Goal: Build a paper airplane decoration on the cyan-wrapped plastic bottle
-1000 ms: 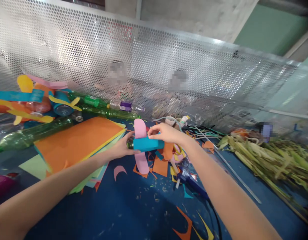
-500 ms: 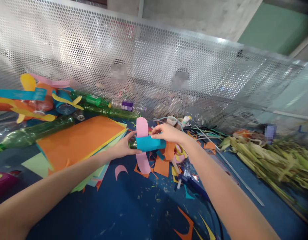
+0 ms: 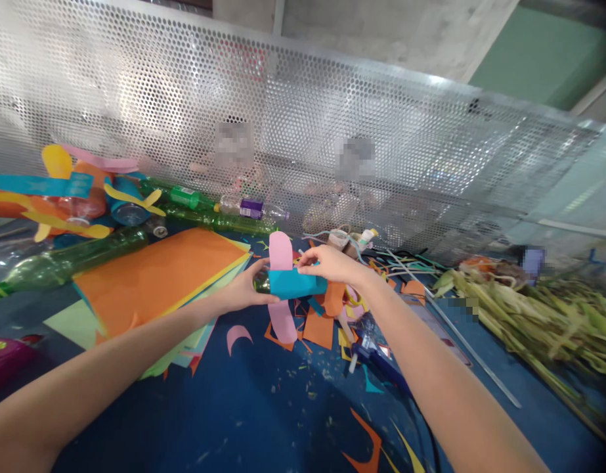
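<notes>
A small plastic bottle wrapped in blue paper (image 3: 291, 284) lies sideways between my hands, its dark green end bare at the left. My left hand (image 3: 248, 284) is closed round that bare end, thumb below and fingers above. A pink paper strip (image 3: 281, 251) with rounded ends crosses the bottle, showing above and below it. My right hand (image 3: 325, 263) pinches the upper edge of the blue paper; the fingertips press on it near the pink strip. Right of the bottle lie orange paper scraps (image 3: 319, 328) and a blue hot glue gun (image 3: 381, 364).
Stacked coloured paper (image 3: 155, 279) lies left, beside a large green bottle (image 3: 81, 257). Paper-covered bottle planes (image 3: 81, 187) stand behind. A perforated metal panel (image 3: 303, 125) closes off the back. Dried corn husks (image 3: 534, 315) and a thin rod (image 3: 473, 348) are at right.
Hardly anything differs. Both hands keep the same hold on the blue-wrapped bottle, and the whole view has shifted very slightly.
</notes>
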A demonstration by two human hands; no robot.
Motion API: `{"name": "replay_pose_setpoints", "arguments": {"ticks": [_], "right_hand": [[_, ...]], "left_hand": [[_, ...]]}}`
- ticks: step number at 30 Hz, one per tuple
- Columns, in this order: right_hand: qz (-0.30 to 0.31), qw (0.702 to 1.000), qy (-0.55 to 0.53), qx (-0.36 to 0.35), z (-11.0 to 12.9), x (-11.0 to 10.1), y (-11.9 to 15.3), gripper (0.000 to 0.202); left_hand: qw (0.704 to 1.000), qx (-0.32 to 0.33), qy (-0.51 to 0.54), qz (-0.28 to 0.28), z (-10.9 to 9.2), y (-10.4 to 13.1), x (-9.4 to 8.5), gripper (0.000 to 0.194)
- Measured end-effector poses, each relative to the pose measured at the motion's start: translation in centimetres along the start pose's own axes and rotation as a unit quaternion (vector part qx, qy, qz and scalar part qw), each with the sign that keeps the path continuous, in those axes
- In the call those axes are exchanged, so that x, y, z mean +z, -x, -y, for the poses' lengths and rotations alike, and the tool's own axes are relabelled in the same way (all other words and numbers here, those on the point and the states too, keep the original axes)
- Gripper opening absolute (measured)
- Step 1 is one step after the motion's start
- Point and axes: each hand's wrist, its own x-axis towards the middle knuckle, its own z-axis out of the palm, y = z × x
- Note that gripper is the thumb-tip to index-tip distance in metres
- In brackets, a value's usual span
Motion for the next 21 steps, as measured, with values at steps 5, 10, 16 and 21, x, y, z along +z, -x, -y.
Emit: {"name": "replay_pose_setpoints", "arguments": {"ticks": [5, 10, 16, 21], "right_hand": [[0.009, 1.000, 0.007, -0.007, 0.14, -0.01, 0.01, 0.014], [0.013, 1.000, 0.013, -0.016, 0.23, 0.08, -0.06, 0.013], [0.025, 0.999, 0.023, -0.030, 0.60, -0.10, -0.10, 0.013], [0.020, 0.998, 0.048, -0.031, 0.80, -0.05, -0.09, 0.012]], "left_hand": [[1.000, -0.005, 0.007, 0.005, -0.28, 0.11, -0.34, 0.054], [1.000, 0.002, 0.015, 0.002, -0.26, 0.12, -0.27, 0.045], [1.000, 0.005, 0.008, -0.009, 0.31, 0.01, -0.07, 0.047], [1.000, 0.007, 0.011, 0.003, 0.43, -0.06, -0.17, 0.049]]}}
